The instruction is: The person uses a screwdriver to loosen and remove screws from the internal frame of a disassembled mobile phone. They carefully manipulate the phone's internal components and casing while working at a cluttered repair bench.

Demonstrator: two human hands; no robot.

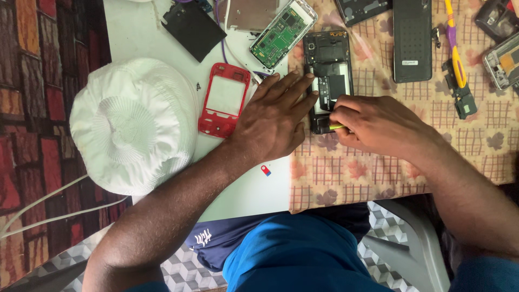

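Both hands on opened phone (pixel 327 75)

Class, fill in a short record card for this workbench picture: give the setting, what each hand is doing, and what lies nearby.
Setting: table partly under a patterned cloth
Left hand: pressed flat, fingers steadying an opened black phone
Right hand: grips a yellow-green tool at the phone's lower end
Nearby: red phone frame, green circuit board, white hat

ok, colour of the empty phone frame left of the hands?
Red phone frame, seen in the head view, on the white table.
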